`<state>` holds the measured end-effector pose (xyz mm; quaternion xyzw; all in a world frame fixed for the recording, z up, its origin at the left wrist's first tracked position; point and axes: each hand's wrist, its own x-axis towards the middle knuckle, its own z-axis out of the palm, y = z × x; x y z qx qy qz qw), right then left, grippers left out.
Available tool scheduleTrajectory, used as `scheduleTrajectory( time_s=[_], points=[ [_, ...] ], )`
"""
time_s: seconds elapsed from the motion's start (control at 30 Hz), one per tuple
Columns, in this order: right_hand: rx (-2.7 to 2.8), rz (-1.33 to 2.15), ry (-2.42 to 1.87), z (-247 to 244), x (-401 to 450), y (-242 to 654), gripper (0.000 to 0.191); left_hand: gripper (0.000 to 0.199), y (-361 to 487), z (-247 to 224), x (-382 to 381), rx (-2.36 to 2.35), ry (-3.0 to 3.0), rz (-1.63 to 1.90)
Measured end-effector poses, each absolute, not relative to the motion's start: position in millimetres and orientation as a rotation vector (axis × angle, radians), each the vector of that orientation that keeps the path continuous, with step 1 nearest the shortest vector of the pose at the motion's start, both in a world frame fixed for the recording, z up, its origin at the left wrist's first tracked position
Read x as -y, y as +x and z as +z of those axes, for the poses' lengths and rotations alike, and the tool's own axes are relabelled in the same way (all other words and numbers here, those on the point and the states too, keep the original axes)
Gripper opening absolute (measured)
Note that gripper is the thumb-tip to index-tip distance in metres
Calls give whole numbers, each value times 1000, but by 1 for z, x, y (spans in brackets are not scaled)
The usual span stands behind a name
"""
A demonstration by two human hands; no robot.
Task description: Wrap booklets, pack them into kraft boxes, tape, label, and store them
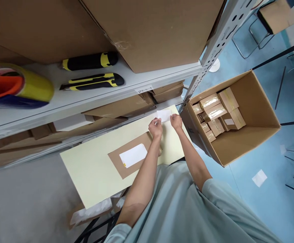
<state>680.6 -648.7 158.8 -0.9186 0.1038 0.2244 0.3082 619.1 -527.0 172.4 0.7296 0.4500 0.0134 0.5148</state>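
Observation:
A small white label [164, 115] is stretched between my two hands above the far right end of the pale yellow table [93, 168]. My left hand [155, 127] is closed, its fingertips pinching the label's left side. At the opposite edge, my right hand [176, 121] pinches the label too. Below my left wrist lies a flat brown cardboard piece [123, 170], and on top of it rests a white sheet [133, 155] with a small yellow mark at one corner. My left forearm covers the right part of the cardboard.
Left and ahead, a metal shelf [137, 79] carries large cartons [167, 30], two yellow-black utility knives [93, 81] and a tape roll [35, 86]. An open carton [253, 98] holding several small taped boxes [214, 113] stands on the right. A white paper [259, 178] lies on the blue floor.

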Motion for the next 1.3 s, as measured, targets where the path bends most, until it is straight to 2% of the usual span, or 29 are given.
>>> scheduleTrajectory(
  time_s=[0.37,0.53,0.67,0.77,0.93,1.13,1.3],
  points=[
    [-395,528,-2330,167,645,683,28,22,627,150,518,-1192,1703,-162],
    [-189,488,-2351,178,639,673,29,50,631,165,516,-1130,1762,-109],
    [217,450,-2370,193,627,658,35,35,638,186,505,-968,1879,-86],
    [396,531,-2445,199,615,658,43,30,640,200,482,-1026,1999,-122],
    [540,921,-2655,185,590,668,70,30,636,211,441,-1073,2114,-149],
    [582,1060,-2704,167,578,666,83,33,627,210,430,-1108,2133,-191],
    [591,1105,-2693,161,577,669,85,32,621,203,428,-1114,2082,-132]
  ],
)
